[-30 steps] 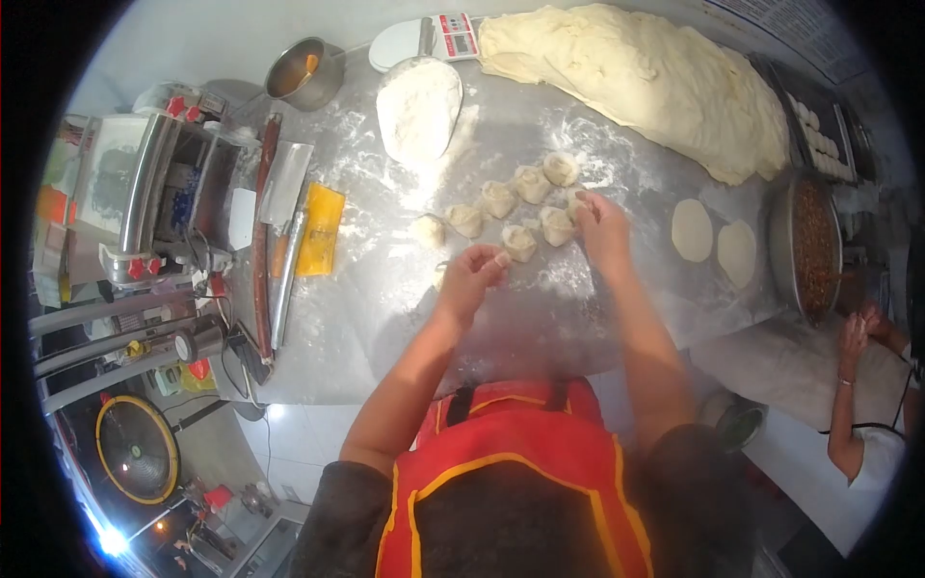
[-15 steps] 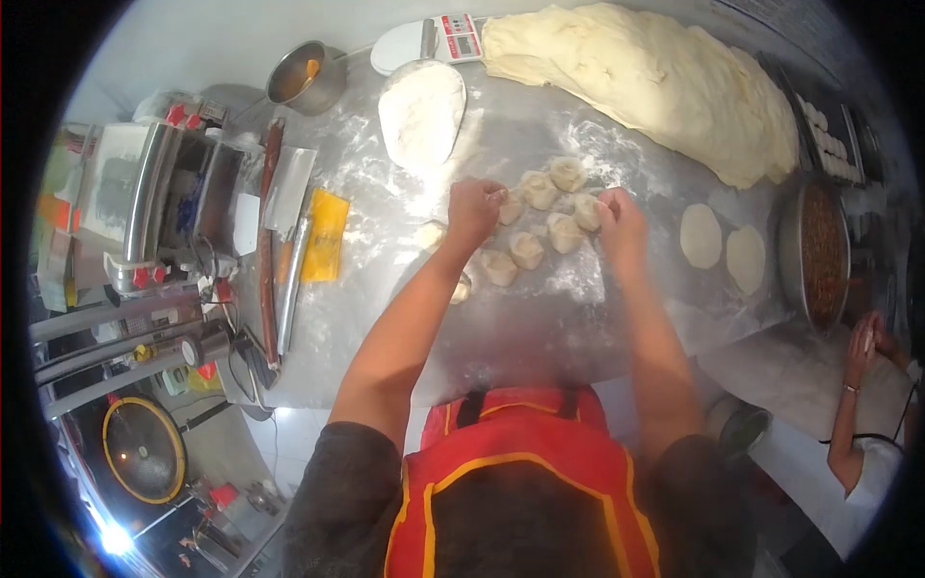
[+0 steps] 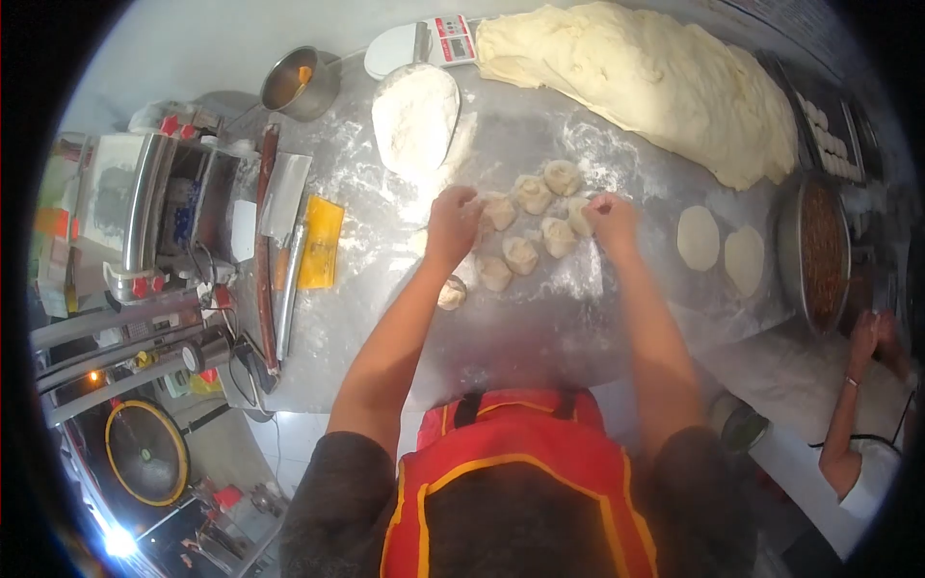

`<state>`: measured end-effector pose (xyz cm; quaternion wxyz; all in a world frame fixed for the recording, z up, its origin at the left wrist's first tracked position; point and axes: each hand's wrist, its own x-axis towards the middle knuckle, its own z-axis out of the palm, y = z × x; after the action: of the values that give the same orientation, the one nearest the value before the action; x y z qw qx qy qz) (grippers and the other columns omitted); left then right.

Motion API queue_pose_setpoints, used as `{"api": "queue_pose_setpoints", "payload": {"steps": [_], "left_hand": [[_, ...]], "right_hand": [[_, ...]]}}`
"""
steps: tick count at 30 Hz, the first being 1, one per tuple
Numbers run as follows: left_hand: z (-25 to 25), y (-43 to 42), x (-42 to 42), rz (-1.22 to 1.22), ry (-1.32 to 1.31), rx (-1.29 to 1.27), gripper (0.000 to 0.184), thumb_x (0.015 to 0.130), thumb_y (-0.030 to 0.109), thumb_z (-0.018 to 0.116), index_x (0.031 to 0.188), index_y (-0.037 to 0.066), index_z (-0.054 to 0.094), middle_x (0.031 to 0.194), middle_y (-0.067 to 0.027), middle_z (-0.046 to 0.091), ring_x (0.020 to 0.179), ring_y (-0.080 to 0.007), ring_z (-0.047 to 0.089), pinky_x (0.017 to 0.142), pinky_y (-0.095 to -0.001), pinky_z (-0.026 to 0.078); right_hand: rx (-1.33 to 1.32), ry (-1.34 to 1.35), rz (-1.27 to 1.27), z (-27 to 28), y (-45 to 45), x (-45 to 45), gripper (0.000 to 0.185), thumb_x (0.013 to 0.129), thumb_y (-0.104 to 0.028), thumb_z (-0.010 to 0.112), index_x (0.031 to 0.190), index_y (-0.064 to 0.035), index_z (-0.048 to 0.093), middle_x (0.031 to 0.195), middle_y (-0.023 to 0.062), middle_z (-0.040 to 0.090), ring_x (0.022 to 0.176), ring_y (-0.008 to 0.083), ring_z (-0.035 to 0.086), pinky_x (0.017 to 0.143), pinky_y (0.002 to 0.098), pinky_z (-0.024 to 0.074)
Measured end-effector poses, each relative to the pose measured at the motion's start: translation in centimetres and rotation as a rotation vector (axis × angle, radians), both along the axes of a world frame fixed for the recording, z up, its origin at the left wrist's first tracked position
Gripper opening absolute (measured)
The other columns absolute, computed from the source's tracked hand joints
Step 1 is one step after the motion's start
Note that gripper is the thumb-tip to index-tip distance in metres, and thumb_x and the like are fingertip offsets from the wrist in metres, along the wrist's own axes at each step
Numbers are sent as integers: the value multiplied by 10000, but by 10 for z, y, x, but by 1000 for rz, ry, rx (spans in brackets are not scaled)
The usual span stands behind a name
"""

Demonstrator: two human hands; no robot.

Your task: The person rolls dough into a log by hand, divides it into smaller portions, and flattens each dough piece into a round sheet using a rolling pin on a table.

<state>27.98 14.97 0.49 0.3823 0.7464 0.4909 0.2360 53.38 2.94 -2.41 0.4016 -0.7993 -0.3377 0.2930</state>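
Note:
Several pieces of dough (image 3: 520, 255), rounded and lightly floured, lie in two rough rows on the floured metal table (image 3: 501, 337). My left hand (image 3: 453, 227) is at the left end of the rows with its fingers curled together, just left of a dough piece (image 3: 497, 210). What those fingers hold, if anything, is hidden. At the right end, the fingertips of my right hand (image 3: 615, 223) are pinched at the edge of another dough piece (image 3: 579, 216) and partly cover it. One more dough ball (image 3: 452, 293) sits apart, beside my left forearm.
Behind are a flour mound (image 3: 416, 118), a scale (image 3: 424, 46), a metal pot (image 3: 301, 85) and a big dough mass (image 3: 646, 87). Two flat dough rounds (image 3: 699, 238) and a filling bowl (image 3: 819, 252) lie right. Rolling pins (image 3: 266, 250) and a yellow scraper (image 3: 321, 242) lie left. Another person's hands (image 3: 872, 337) show at far right.
My left hand has moved left, uncovering the dough piece beside it. My right hand has come slightly left over the edge of the end piece. The view has shifted a little.

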Motion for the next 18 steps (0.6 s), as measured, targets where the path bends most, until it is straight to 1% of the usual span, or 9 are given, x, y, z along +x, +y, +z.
{"api": "queue_pose_setpoints", "payload": {"steps": [1,3,5,7,9,12,14,16,18], "left_hand": [[9,-7,-11,53,-73,-12,195,825,138,646,988,34,630,1044,-169,619,962,-335,569,849,-412,456],[-3,-17,-46,174,-39,125,229,856,124,622,1051,4,615,1051,-177,609,977,-347,564,833,-415,474],[-2,-33,-83,288,-42,183,227,880,107,587,1081,0,594,1062,-187,594,1003,-357,553,880,-431,450],[-21,-41,-136,281,157,220,238,897,85,548,1117,-1,575,1095,-196,583,1057,-368,534,941,-441,416],[-40,-57,-179,329,187,255,267,899,69,527,1155,-2,554,1141,-211,570,1100,-383,513,990,-447,380],[-35,-79,-208,285,294,351,316,892,80,542,1197,-2,527,1194,-219,555,1118,-400,502,993,-462,378],[-32,-83,-210,265,367,326,387,881,116,576,1246,16,494,1246,-209,533,1159,-399,482,1009,-478,360],[-30,-88,-199,288,446,349,414,876,137,591,1260,22,485,1272,-202,523,1186,-391,471,1017,-481,351],[-31,-90,-200,273,449,326,452,877,172,599,1285,28,468,1303,-187,507,1218,-378,454,1039,-477,337]], "right_hand": [[-42,-13,2,-4,3,2,164,736,-120,723,825,-20,629,769,73,626,711,166,594,644,313,471],[-127,-40,8,-9,9,5,204,699,-140,732,837,-38,622,797,99,626,768,230,611,708,344,481],[-131,-107,31,-4,11,7,251,688,-147,738,872,-35,608,845,116,635,785,254,617,711,353,486],[-90,-225,95,9,12,3,281,694,-143,728,918,-31,601,896,136,642,816,278,622,730,363,490],[-5,-393,203,31,17,-1,297,716,-128,704,975,-26,601,952,157,649,864,303,627,764,372,494],[176,-341,262,50,55,-34,306,760,-90,647,1056,-26,607,1057,184,629,990,330,602,844,405,481],[110,-44,336,53,91,-72,363,796,-87,621,1154,-35,588,1156,195,599,1109,344,556,928,428,453],[215,-123,419,28,129,-115,447,802,-134,655,1225,-46,540,1236,205,556,1175,355,514,957,444,443],[294,-278,429,21,161,-151,479,813,-183,659,1251,-57,513,1217,185,545,1013,299,597,867,393,484]]}}
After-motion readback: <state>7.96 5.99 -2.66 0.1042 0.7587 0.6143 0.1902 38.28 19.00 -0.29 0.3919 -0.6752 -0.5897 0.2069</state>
